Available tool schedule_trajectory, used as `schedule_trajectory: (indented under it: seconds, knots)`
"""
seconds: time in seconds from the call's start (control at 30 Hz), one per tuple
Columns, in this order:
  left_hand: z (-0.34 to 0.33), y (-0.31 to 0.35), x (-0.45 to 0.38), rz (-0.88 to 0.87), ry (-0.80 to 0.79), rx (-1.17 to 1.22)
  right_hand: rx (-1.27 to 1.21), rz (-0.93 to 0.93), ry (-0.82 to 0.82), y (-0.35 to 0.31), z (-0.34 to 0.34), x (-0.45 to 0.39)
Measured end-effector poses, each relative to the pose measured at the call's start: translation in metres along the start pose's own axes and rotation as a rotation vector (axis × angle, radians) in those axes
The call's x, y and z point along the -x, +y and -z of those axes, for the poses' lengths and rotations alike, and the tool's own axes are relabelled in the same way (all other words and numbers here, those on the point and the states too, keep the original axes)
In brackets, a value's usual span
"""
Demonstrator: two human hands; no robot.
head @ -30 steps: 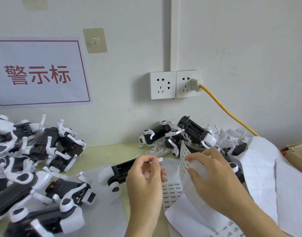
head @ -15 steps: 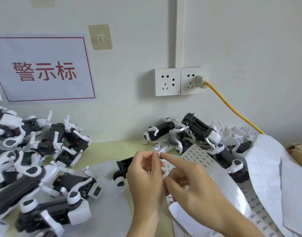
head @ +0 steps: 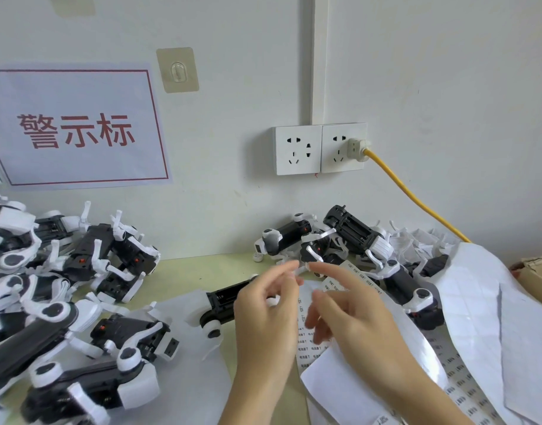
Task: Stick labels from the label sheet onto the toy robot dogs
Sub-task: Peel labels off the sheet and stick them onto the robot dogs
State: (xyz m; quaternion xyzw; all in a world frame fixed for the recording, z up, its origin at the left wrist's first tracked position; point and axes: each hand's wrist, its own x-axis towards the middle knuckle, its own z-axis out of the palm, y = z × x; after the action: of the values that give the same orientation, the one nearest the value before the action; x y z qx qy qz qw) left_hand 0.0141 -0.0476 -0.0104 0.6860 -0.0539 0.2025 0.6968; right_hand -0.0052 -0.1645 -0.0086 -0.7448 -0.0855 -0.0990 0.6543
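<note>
Head | left hand (head: pixel 265 305) holds toy dog (head: pixel 222 305) | label sheet (head: pixel 349 289) under right hand (head: pixel 352 314)

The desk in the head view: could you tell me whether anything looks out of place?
Nothing looks damaged or spilled. The toy dogs lie tumbled in loose piles, and paper sheets curl over the right-hand pile.

Only the person's two hands and forearms are in view, entering from the bottom edge. The left hand (head: pixel 265 314) and the right hand (head: pixel 352 317) are both bare: no gloves, rings or bracelets can be seen on them. The forearms below are bare too, with no sleeve or cuff reaching into the picture and no watch at either wrist. The fingernails look short and plain, though motion blur softens the fingertips.
</note>
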Motion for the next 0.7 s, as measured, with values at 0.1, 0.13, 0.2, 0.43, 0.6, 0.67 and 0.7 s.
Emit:
schedule_trajectory:
  seconds: [0.1, 0.13, 0.2, 0.43, 0.6, 0.67, 0.7]
  knots:
    - [0.012, 0.002, -0.009, -0.159, 0.102, -0.265, -0.038, -0.032, 0.146, 0.006, 0.008, -0.006]
    - [0.017, 0.003, -0.011, -0.195, 0.138, -0.389, -0.047, -0.044, 0.167, 0.007, 0.011, -0.008]
    - [0.028, 0.002, -0.016, -0.225, 0.211, -0.585, -0.073, -0.069, 0.184, 0.009, 0.015, -0.010]
    - [0.041, -0.008, -0.016, 0.039, 0.013, -1.145, -0.146, -0.115, 0.187, 0.012, 0.017, -0.012]
    - [0.041, -0.014, -0.015, 0.012, -0.011, -1.344, -0.130, -0.130, 0.173, 0.010, 0.017, -0.012]
    - [0.041, -0.015, -0.016, -0.016, 0.021, -1.337, -0.122, -0.151, 0.170, 0.011, 0.017, -0.012]
    - [0.041, -0.015, -0.016, -0.027, 0.036, -1.321, -0.115, -0.159, 0.165, 0.011, 0.017, -0.011]
